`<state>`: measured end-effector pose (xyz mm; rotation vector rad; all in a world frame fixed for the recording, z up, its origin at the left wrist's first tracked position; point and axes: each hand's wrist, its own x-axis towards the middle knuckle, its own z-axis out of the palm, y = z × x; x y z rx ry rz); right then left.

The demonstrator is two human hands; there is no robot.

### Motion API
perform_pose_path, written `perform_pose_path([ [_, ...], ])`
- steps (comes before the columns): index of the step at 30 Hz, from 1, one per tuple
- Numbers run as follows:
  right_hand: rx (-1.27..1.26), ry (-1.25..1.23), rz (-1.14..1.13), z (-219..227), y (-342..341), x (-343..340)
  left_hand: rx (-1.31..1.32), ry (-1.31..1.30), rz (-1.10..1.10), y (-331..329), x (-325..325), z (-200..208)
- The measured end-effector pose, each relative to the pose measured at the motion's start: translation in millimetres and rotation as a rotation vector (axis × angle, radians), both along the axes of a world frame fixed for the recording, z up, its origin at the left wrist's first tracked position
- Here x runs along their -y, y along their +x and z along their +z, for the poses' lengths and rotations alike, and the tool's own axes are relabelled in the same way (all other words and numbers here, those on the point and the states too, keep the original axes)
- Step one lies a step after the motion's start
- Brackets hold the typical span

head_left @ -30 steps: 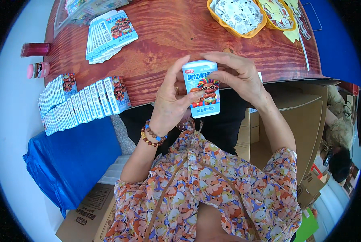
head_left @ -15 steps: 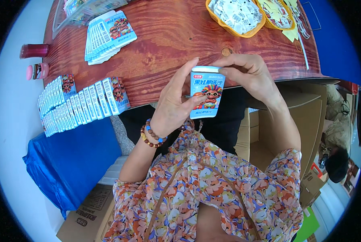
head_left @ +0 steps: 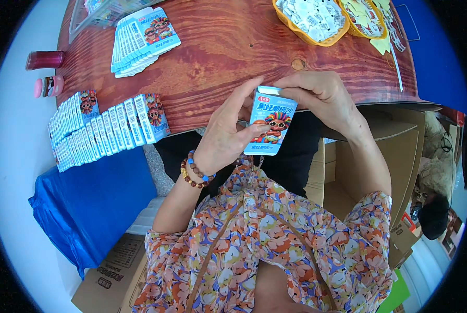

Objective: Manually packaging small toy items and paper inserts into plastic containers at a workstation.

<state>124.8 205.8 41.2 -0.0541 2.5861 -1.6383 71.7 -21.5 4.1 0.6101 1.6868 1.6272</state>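
Observation:
A small light-blue carton (head_left: 271,125) with a cartoon figure on its front is held upright, slightly tilted, over the table's near edge. My left hand (head_left: 228,125) is closed around its left side, with the thumb lying across the front. At its top end, the fingers and thumb of my right hand (head_left: 319,96) are closed on the white top flap (head_left: 269,90). Whether anything is inside the carton is hidden. Bead bracelets (head_left: 194,169) circle my left wrist.
Flat cartons (head_left: 142,41) lie fanned at the table's far left. Rows of standing cartons (head_left: 106,128) line its near left edge. Yellow baskets (head_left: 317,23) of small packets and paper slips stand far right. A cardboard box (head_left: 369,161) sits below, right; a blue cover (head_left: 93,203) hangs left.
The carton has tilted, its top leaning right, and its top flap appears lower against the opening. Both hands have shifted slightly right with it. The view has moved a little.

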Motion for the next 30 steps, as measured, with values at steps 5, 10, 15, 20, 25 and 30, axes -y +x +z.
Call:
perform_pose_path([
  [5,-0.205,0.171,0.012,-1.7,1.0,1.8,-0.033,-0.041,0.0,-1.8,-1.6,2.1],
  [10,-0.267,0.183,0.064,-6.1,1.3,-0.3,-0.056,-0.078,0.002,0.0,-0.9,1.5],
  [15,-0.282,0.169,0.031,-13.8,12.3,5.4,-0.039,-0.011,0.074,5.8,-6.4,-5.0],
  [20,-0.054,-0.041,-0.133,-18.4,18.3,14.5,0.004,0.017,0.123,4.1,-7.4,-6.9],
  [25,-0.072,-0.098,-0.14,-22.5,18.2,9.4,0.091,0.075,0.095,0.4,-8.3,-5.0],
  [30,-0.156,-0.115,-0.05,-30.4,14.8,2.1,0.099,0.119,0.076,2.4,-6.7,-6.5],
])
